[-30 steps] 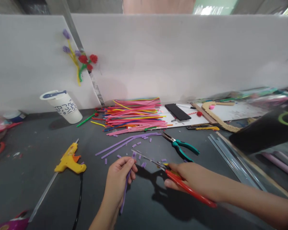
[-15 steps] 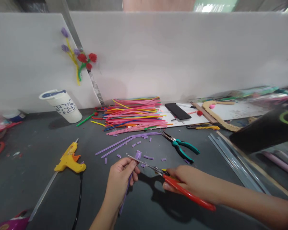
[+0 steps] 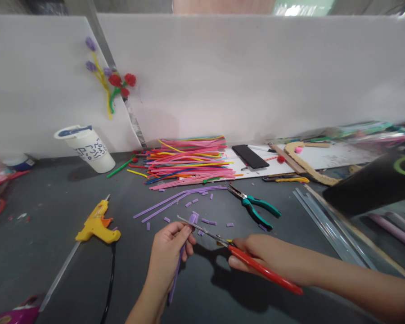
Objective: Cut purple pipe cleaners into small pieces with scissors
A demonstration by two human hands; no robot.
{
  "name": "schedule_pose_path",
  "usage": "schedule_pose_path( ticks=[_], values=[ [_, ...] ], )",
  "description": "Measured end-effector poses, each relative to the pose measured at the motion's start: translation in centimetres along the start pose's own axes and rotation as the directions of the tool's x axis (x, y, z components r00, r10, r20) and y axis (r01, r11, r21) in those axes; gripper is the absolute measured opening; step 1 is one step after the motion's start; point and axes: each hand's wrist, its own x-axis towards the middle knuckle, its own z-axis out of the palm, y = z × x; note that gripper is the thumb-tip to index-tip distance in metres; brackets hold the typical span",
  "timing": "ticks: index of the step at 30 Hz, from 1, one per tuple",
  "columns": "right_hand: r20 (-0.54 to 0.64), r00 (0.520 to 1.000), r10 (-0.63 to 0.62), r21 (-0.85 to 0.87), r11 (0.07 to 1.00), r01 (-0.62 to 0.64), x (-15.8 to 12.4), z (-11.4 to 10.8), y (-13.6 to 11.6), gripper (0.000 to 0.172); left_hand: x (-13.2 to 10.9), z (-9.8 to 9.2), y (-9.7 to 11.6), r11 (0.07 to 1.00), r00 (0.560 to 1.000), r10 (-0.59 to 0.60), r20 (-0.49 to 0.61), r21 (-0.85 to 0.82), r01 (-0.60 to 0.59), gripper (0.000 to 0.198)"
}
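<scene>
Hands [image 3: 168, 247] [image 3: 263, 254] in closed grips: purple strips [image 3: 176, 276], scissors [image 3: 246, 258]

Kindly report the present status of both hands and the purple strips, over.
Left hand pinching purple strips. Right hand holding red-handled scissors, blades across the strips. Nearest clutter: short purple pieces on the table, around the blades.

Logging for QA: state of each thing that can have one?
left hand, closed on purple stems
right hand, gripping scissors
scissors, blades at the stems, opening unclear
purple stems, some held, others lying
cut pieces, scattered loose
pliers, lying, handles spread
glue gun, lying, stick loaded, power unclear
cup, standing, contents hidden
phone, lying flat
</scene>
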Motion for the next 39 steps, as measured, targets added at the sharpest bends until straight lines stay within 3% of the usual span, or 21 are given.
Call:
schedule_pose_path(
  ticks=[8, 17, 25, 28, 31, 35, 39],
  values=[
    [0.032, 0.999, 0.031, 0.091, 0.995, -0.034, 0.6, 0.1, -0.4, 0.044, 0.2, -0.2, -0.3, 1.000, 1.000, -0.014, 0.001, 0.023, 0.014, 0.021],
    [0.083, 0.991, 0.104, 0.184, 0.976, -0.117, 1.0, 0.8, 0.3, 0.045, 0.4, 0.0, -0.7, 0.985, 0.986, -0.168, 0.019, -0.030, 0.168, 0.024],
    [0.176, 0.955, 0.239, 0.468, 0.833, -0.295, 2.5, 0.8, 1.1, 0.050, 0.5, -0.3, -0.7, 0.989, 0.988, -0.126, 0.095, -0.069, 0.132, 0.020],
    [0.132, 0.974, 0.186, 0.535, 0.814, -0.228, 2.8, 0.3, 0.6, 0.053, 0.2, 0.0, -0.5, 0.991, 0.982, -0.108, 0.157, -0.059, 0.118, 0.020],
    [0.003, 0.991, 0.137, 0.580, 0.807, -0.113, 3.2, 0.6, -0.2, 0.038, -0.1, 0.3, -0.3, 0.992, 0.976, -0.100, 0.192, -0.050, 0.112, 0.019],
    [-0.181, 0.977, 0.110, 0.582, 0.813, 0.017, 4.1, 1.6, -1.3, 0.012, -0.4, 0.6, -0.2, 0.989, 0.959, -0.132, 0.249, -0.026, 0.143, 0.019],
    [-0.286, 0.958, 0.000, 0.503, 0.851, 0.150, 4.5, 1.7, -2.1, 0.010, -0.5, 0.6, -0.2, 0.988, 0.947, -0.121, 0.297, -0.057, 0.144, 0.020]
  ],
)
